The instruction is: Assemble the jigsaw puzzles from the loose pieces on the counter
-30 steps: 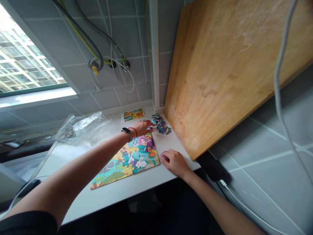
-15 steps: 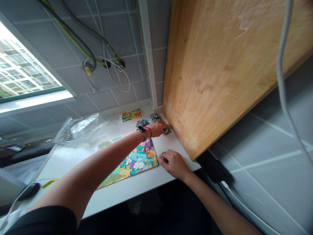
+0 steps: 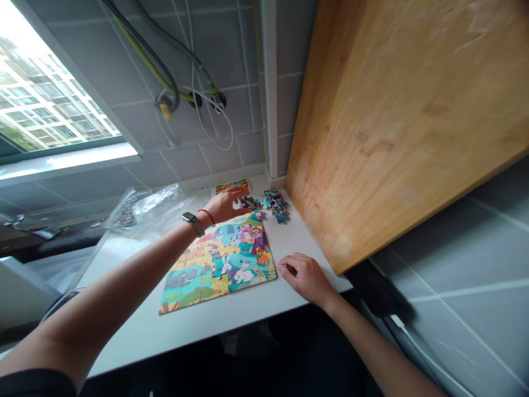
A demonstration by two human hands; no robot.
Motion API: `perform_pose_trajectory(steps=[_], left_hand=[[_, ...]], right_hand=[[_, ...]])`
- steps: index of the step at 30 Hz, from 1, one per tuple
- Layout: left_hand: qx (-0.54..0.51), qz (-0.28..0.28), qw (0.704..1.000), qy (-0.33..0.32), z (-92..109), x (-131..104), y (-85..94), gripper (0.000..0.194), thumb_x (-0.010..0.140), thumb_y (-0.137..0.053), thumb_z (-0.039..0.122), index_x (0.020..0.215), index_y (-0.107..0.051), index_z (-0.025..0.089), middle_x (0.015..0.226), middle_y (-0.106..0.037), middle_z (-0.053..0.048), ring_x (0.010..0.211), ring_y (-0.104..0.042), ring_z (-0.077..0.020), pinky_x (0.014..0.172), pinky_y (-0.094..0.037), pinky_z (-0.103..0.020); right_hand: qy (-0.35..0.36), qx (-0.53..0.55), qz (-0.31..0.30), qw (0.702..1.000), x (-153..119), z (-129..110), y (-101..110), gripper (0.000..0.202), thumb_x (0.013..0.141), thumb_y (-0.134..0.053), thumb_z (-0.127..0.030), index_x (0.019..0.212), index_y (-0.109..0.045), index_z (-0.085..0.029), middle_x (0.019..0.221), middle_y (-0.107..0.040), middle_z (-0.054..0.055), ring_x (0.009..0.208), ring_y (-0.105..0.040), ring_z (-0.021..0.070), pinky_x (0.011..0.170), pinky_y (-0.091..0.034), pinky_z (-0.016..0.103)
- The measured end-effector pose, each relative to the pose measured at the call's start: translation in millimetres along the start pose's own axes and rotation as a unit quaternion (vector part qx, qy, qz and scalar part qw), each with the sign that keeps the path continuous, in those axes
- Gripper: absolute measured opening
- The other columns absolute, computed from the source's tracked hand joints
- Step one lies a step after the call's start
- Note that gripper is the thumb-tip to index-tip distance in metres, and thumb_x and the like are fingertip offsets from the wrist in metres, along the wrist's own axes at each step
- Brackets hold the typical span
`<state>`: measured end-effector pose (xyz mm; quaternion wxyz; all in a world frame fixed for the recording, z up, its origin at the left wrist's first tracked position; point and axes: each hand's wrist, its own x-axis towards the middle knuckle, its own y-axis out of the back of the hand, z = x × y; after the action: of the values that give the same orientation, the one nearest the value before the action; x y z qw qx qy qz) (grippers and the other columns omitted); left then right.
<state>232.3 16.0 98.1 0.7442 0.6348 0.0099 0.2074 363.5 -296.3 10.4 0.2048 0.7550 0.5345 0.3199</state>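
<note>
My left hand (image 3: 228, 205), with a watch and a red cord at its wrist, reaches over the far edge of the jigsaw puzzle (image 3: 194, 275). Its thumb and fingers are apart, curved beside a cluster of loose puzzle pieces (image 3: 251, 203); no piece is plainly gripped. More loose pieces (image 3: 276, 205) lie just to the right of that cluster. The puzzle shows rabbits and other animals, joined into a large sheet. Near its right corner my right hand (image 3: 305, 277) rests on the table, fingers loosely curled shut, with nothing visible in them.
A small picture card (image 3: 233, 186) lies behind my left hand, partly covered by it. A clear plastic bag (image 3: 152, 207) sits at the back left of the white table (image 3: 198, 325). A large wooden board (image 3: 372, 132) leans along the right side. Cables (image 3: 165, 105) hang on the tiled wall.
My left hand has moved left from the pieces on the right to those near the card. More of the jigsaw is uncovered. My right hand stays in place; the view has shifted slightly.
</note>
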Motion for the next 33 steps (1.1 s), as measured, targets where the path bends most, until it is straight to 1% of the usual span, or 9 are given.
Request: perform_pose_trajectory(steps=[5, 9, 12, 15, 17, 20, 23, 27, 33], left_hand=[[-0.002, 0.037, 0.994, 0.1, -28, -65, -17.4, 0.053, 0.094, -0.068, 0.059, 0.127, -0.074, 0.019, 0.109, -0.072, -0.01, 0.082, -0.072, -0.0187, 0.079, -0.06, -0.032], [0.0, 0.024, 0.991, 0.133, -36, -89, -33.3, 0.046, 0.095, -0.069, 0.06, 0.121, -0.077, 0.023, 0.107, -0.073, -0.008, 0.083, -0.072, -0.0198, 0.077, -0.058, -0.032], [0.004, 0.003, 0.992, 0.13, -40, -93, -41.0, 0.046, 0.093, -0.073, 0.061, 0.119, -0.078, 0.023, 0.103, -0.073, -0.008, 0.091, -0.071, -0.0251, 0.082, -0.057, -0.036], [-0.001, -0.014, 0.993, 0.12, -47, -92, -46.5, 0.053, 0.09, -0.077, 0.063, 0.123, -0.077, 0.021, 0.1, -0.074, -0.01, 0.097, -0.068, -0.0294, 0.087, -0.056, -0.04], [-0.009, -0.024, 0.994, 0.11, -52, -92, -48.4, 0.062, 0.088, -0.078, 0.065, 0.131, -0.074, 0.021, 0.099, -0.074, -0.01, 0.097, -0.066, -0.0296, 0.089, -0.054, -0.04], [-0.014, -0.052, 0.996, 0.074, -60, -91, -47.0, 0.074, 0.084, -0.079, 0.07, 0.138, -0.07, 0.02, 0.098, -0.073, -0.01, 0.097, -0.065, -0.0301, 0.089, -0.053, -0.039], [-0.031, -0.082, 0.995, 0.044, -71, -89, -41.8, 0.069, 0.084, -0.079, 0.069, 0.136, -0.072, 0.025, 0.098, -0.074, -0.009, 0.094, -0.066, -0.0287, 0.085, -0.052, -0.038], [-0.09, -0.117, 0.989, 0.025, -85, -83, -34.4, 0.048, 0.086, -0.079, 0.055, 0.127, -0.076, 0.031, 0.09, -0.074, -0.004, 0.085, -0.066, -0.0229, 0.078, -0.049, -0.032], [-0.127, -0.124, 0.983, 0.04, -91, -72, -31.3, 0.037, 0.083, -0.079, 0.052, 0.11, -0.078, 0.027, 0.097, -0.074, -0.004, 0.081, -0.068, -0.0192, 0.071, -0.048, -0.028]], right_hand=[[-0.035, 0.033, 0.002, 0.999, 4, -3, 1, 0.021, 0.1, -0.061, -0.028, 0.086, -0.077, -0.023, 0.077, -0.076, 0.002, 0.072, -0.071, 0.0197, 0.069, -0.052, 0.03], [-0.057, 0.087, -0.006, 0.995, 36, -15, 0, 0.022, 0.101, -0.061, -0.029, 0.091, -0.079, -0.022, 0.084, -0.079, 0.004, 0.074, -0.072, 0.0196, 0.067, -0.055, 0.029], [-0.018, 0.023, -0.041, 0.999, 78, -20, -2, 0.015, 0.096, -0.07, -0.023, 0.106, -0.082, -0.023, 0.099, -0.079, 0.006, 0.087, -0.074, 0.0207, 0.079, -0.058, 0.031], [0.047, -0.028, -0.121, 0.991, 127, -17, -2, 0.032, 0.089, -0.077, -0.016, 0.119, -0.081, -0.026, 0.116, -0.077, 0.008, 0.105, -0.073, 0.0225, 0.096, -0.057, 0.036], [0.054, -0.012, -0.096, 0.994, 156, -11, -5, 0.026, 0.093, -0.073, -0.017, 0.117, -0.081, -0.024, 0.112, -0.077, 0.007, 0.099, -0.073, 0.0204, 0.093, -0.058, 0.036], [0.042, 0.018, 0.0, 0.999, 184, 0, -18, 0.02, 0.098, -0.066, -0.023, 0.111, -0.081, -0.021, 0.102, -0.079, 0.006, 0.086, -0.072, 0.0184, 0.084, -0.058, 0.032], [0.05, 0.029, 0.055, 0.997, 186, 8, -32, 0.02, 0.1, -0.062, -0.026, 0.104, -0.081, -0.021, 0.097, -0.079, 0.006, 0.084, -0.071, 0.0189, 0.079, -0.057, 0.031], [0.061, 0.016, 0.051, 0.997, 174, 14, -37, 0.021, 0.101, -0.061, -0.028, 0.104, -0.082, -0.023, 0.094, -0.077, 0.006, 0.086, -0.071, 0.0202, 0.078, -0.057, 0.031], [0.077, -0.029, 0.087, 0.993, 177, 25, -33, 0.018, 0.099, -0.065, -0.028, 0.107, -0.082, -0.025, 0.103, -0.074, 0.007, 0.105, -0.07, 0.0254, 0.098, -0.056, 0.041]])
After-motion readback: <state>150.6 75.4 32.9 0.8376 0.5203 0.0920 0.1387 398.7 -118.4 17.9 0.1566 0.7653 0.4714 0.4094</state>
